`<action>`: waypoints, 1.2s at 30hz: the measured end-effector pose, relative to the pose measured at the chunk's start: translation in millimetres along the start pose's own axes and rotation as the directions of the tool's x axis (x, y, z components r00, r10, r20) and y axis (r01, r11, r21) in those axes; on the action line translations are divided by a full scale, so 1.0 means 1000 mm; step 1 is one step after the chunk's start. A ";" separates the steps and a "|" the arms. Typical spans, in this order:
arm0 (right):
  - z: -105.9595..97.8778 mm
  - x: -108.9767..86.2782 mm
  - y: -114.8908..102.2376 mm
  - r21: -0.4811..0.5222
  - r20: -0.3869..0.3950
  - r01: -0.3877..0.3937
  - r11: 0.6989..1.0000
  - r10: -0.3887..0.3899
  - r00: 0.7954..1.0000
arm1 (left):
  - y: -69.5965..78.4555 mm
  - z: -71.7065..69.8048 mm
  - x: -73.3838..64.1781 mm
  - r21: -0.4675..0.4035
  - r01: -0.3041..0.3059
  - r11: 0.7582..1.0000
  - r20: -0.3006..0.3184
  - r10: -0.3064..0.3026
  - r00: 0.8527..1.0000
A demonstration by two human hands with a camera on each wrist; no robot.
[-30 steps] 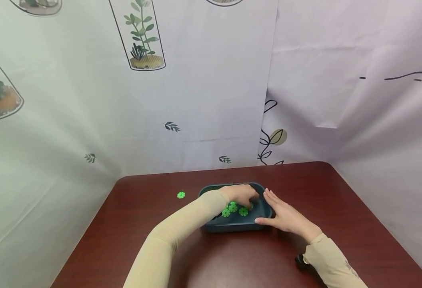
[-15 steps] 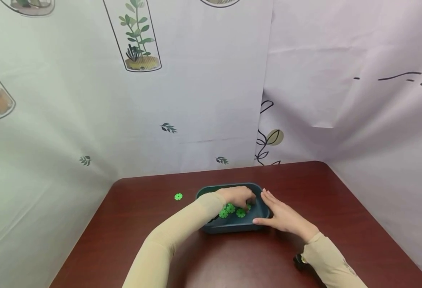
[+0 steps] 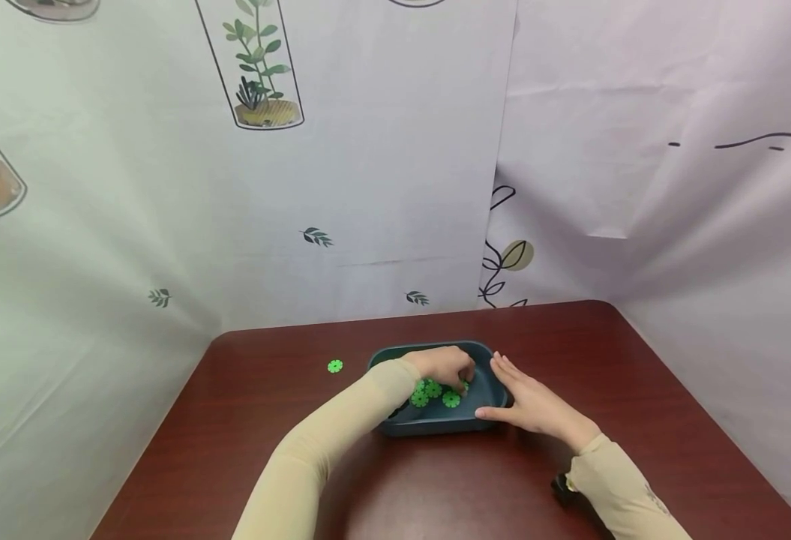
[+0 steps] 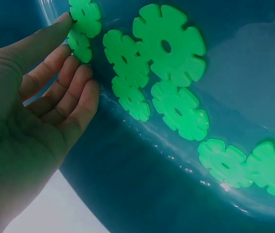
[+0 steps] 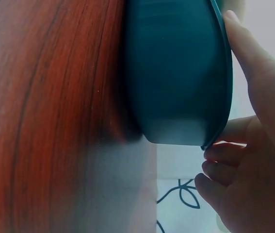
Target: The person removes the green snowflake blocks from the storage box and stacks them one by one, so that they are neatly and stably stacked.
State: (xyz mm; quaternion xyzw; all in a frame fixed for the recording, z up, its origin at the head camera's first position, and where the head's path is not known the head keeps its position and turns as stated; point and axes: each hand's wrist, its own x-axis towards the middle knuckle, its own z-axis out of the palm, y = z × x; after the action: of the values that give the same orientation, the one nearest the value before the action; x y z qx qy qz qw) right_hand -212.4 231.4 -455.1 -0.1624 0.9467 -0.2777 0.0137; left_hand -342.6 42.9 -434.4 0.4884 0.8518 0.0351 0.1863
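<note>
A dark teal tray (image 3: 429, 427) holds several green notched plastic discs (image 3: 451, 399), flower-shaped with a hole in the middle. My left hand (image 3: 444, 365) reaches down inside it, palm toward the discs. In the left wrist view, thumb and fingers of that hand pinch the edge of one green disc (image 4: 92, 26), the other fingers curled beside it. More discs (image 4: 169, 29) lie along the tray floor. My right hand (image 3: 537, 405) holds the tray's right end, thumb on the near rim and fingers at the far corner. The right wrist view shows its fingers (image 5: 219, 172) bent at the rim.
One more green disc (image 3: 335, 366) lies on the reddish-brown table (image 3: 267, 420), left of the tray. Behind and beside the table hangs a pale printed cloth (image 3: 395, 187). A small dark object (image 3: 561, 489) sits under the right sleeve.
My left hand has drawn slightly left inside the tray, its fingers curling in at a disc. The right hand stays at the tray's end. The head view has shifted a little.
</note>
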 end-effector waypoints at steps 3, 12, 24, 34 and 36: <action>0.000 0.000 -0.001 0.000 0.001 0.000 1.000 0.000 1.000 | -0.001 -0.001 0.000 -0.002 -0.008 1.000 0.009 0.008 1.000; 0.000 -0.001 -0.002 0.001 -0.002 -0.013 1.000 0.013 1.000 | -0.001 -0.004 -0.003 -0.030 0.020 0.999 0.019 -0.019 1.000; 0.003 -0.003 -0.005 -0.005 -0.001 -0.015 1.000 0.015 1.000 | 0.002 -0.015 -0.014 0.022 -0.030 0.999 -0.081 0.032 0.996; 0.003 -0.002 -0.005 -0.008 -0.021 -0.014 1.000 0.014 1.000 | -0.011 -0.044 -0.046 0.028 -0.065 0.997 -0.249 0.070 0.966; 0.003 -0.001 -0.005 -0.009 -0.025 -0.009 1.000 0.009 1.000 | -0.017 -0.050 -0.057 0.020 -0.057 0.998 -0.290 0.061 0.955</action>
State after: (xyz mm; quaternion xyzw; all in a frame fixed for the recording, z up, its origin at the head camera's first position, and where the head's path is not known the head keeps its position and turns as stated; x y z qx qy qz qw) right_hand -209.4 225.8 -454.9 -0.1545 0.9488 -0.2755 0.0023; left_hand -347.9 -7.8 -375.8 0.5042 0.8551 0.1073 0.0551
